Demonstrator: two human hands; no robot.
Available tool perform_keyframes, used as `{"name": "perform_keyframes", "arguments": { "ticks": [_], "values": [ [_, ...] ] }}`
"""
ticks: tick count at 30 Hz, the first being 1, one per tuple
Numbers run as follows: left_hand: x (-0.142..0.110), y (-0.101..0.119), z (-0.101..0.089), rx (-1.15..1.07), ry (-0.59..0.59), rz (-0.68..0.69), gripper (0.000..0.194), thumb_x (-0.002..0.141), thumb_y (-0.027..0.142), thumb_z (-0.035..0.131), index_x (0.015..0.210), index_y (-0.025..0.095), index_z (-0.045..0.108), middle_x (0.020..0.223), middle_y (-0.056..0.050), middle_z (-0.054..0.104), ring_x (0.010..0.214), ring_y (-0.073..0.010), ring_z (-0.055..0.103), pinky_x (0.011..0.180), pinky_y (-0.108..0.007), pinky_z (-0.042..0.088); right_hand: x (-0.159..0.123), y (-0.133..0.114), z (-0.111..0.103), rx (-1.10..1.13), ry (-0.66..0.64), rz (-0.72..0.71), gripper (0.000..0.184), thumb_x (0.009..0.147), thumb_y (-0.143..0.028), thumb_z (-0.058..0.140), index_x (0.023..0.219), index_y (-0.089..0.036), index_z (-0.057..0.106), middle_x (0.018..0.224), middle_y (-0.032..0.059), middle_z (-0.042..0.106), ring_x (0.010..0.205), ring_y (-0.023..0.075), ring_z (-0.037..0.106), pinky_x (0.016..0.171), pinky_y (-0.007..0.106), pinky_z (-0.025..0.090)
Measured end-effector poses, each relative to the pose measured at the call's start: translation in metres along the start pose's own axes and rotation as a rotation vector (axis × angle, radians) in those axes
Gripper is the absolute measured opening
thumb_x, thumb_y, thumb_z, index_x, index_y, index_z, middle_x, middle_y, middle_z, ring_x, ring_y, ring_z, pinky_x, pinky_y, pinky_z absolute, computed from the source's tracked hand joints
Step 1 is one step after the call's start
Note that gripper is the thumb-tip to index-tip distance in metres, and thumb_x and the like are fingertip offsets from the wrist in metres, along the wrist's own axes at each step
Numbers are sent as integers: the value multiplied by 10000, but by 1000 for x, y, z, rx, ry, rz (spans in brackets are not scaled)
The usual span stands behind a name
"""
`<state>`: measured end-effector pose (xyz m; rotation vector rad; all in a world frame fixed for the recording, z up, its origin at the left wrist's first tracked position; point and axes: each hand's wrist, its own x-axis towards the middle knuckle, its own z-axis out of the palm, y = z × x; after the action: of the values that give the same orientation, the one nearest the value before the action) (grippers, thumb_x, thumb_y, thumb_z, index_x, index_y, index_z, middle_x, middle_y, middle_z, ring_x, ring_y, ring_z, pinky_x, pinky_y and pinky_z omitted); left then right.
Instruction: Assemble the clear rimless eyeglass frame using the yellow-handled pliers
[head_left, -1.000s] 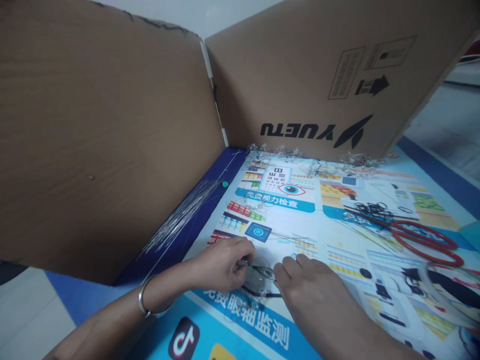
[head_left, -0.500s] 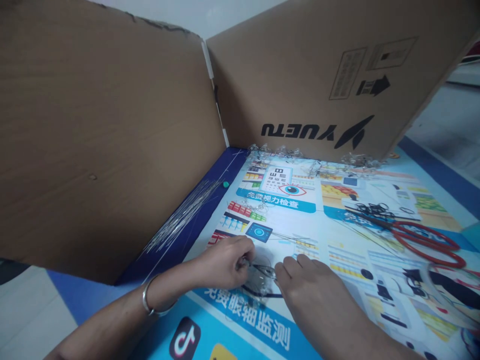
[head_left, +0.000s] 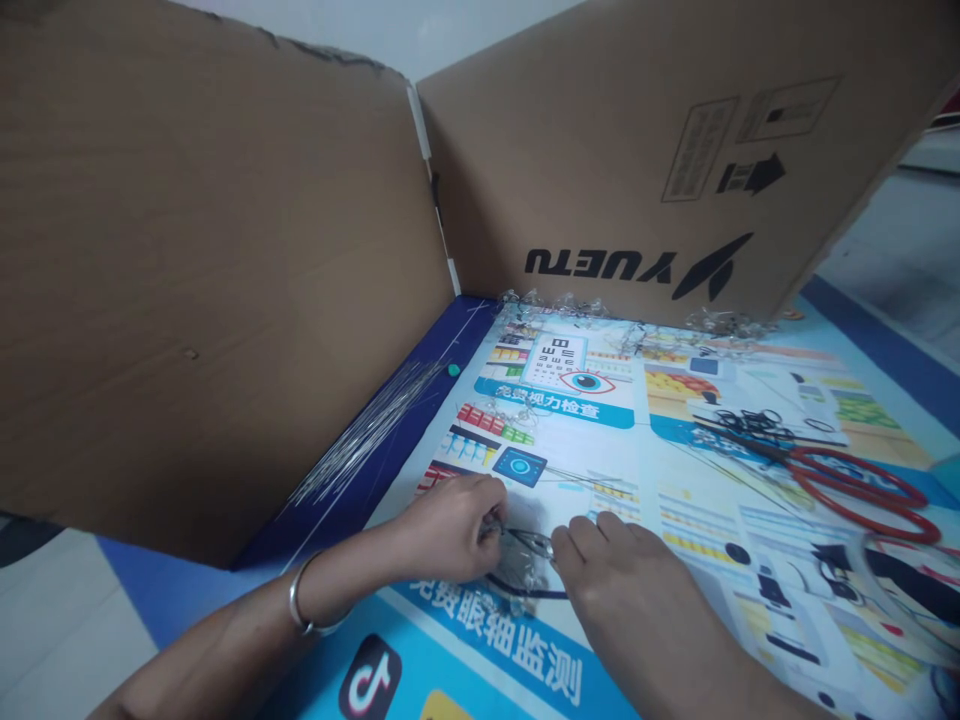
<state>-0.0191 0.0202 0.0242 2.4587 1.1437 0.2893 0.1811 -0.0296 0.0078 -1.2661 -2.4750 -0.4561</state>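
Beaded wire piece (head_left: 527,575), clear, at six o'clock on the bench (head_left: 592,440), presumably light, springy, fragile, best held by its wire; left hand (head_left: 454,530), fingers pinching its nine-o'clock side; right hand (head_left: 611,575), three-o'clock, fingers curled, grasp hidden, cannot tell.

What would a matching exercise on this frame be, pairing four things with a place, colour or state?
1. Left hand
2. Scissors
3. Wire bundle
4. Right hand

A. on the dark blue strip
B. wrist bare
C. red-handled
D. silver bangle on its wrist

Pairs: 1-D, 2-C, 3-A, 4-B
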Motion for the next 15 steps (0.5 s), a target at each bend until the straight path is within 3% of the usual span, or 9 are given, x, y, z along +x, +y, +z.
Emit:
{"name": "perform_keyframes", "arguments": {
  "ticks": [10,15],
  "values": [
    [1,-2,-1,-131,14,57,146,666,75,476,774,169,506,743,4,546,647,-108,505,575,-200,370,2,4,-1,-27,55,-20,228,519,-30,542,674,-195,518,595,16,539,556,195,459,517,326,246],
    [2,-1,3,-151,35,9,119,678,88,481,761,170,505,725,8,547,636,-107,505,570,-198,367,0,3,-3,-25,44,-42,222,531,-35,532,682,-196,510,627,24,548,576,204,462,522,333,252]
  ]
}}
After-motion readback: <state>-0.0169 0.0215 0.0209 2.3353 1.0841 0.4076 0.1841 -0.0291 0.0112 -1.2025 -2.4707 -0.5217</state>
